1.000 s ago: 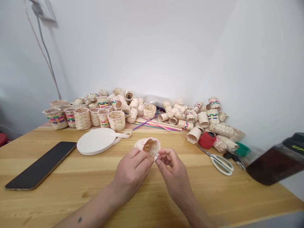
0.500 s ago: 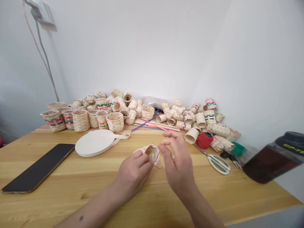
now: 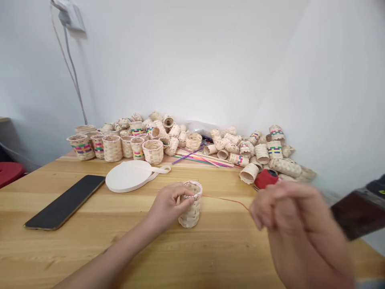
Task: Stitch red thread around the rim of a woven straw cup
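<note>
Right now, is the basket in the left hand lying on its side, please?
No, the basket is roughly upright, opening facing up, the left hand gripping its rim.

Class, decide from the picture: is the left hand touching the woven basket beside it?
Touching. The head view shows the left hand pinching the basket at its rim, thumb outside.

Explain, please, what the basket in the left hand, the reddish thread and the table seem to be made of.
Basket: probably bamboo or similar plant strips, matt; the pale, flat strips interlace.
Thread: probably spun fibre, cotton or synthetic; thin and bending, finish too small to judge.
Table: apparently wood, perhaps laminate, lightly shiny; grain lines show.
</note>
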Demonstrator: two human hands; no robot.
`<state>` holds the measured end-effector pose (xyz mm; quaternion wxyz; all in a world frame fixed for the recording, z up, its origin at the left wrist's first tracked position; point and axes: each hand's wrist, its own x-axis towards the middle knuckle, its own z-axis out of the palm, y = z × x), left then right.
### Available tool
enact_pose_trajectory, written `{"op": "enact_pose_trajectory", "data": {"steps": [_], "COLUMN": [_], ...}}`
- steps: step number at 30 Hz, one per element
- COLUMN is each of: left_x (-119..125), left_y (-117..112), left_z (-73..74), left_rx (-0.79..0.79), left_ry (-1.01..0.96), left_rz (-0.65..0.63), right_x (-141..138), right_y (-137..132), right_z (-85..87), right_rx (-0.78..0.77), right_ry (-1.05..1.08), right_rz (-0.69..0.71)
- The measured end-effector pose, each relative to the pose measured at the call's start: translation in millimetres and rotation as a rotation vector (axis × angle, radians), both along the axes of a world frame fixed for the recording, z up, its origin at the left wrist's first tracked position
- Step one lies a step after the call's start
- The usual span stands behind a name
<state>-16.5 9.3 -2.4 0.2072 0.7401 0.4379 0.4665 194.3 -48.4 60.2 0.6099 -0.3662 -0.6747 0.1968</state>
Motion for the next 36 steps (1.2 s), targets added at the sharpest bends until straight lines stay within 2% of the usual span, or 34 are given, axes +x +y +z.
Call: {"op": "enact_pose_trajectory", "data": {"steps": [3, 6, 9, 12, 17, 25, 30, 36], "left_x": [-2, -4, -5, -6, -7, -8, -7, -6], "left_y": [3, 4, 3, 4, 5, 5, 5, 5], "left_z": [-0.3, 1.6, 3.8, 4.9, 4.7, -0.9, 2.1, 4.2], "left_rx": [-0.048, -0.098, -0.115, -0.090, -0.044, -0.022, 0.021, -0.011], "left_ry": [0.004, 0.020, 0.063, 0.073, 0.077, 0.055, 0.093, 0.101], "left_rz": [0.004, 0.010, -0.020, -0.044, -0.074, -0.047, -0.081, -0.095], "right_x": [-13, -15, -15, -18, -24, -24, -23, -26], "right_y": [11, 23, 34, 41, 44, 45, 44, 46], "right_z": [-12.7, -33.3, -50.7, -59.5, -63.1, -63.3, -61.7, -61.4], "right_rx": [-0.103, -0.189, -0.188, -0.116, -0.075, -0.090, -0.099, -0.090], "right_ry": [-0.112, -0.299, -0.425, -0.508, -0.572, -0.594, -0.592, -0.588], "right_rz": [0.018, 0.000, -0.008, -0.033, -0.039, -0.054, -0.064, -0.051]}}
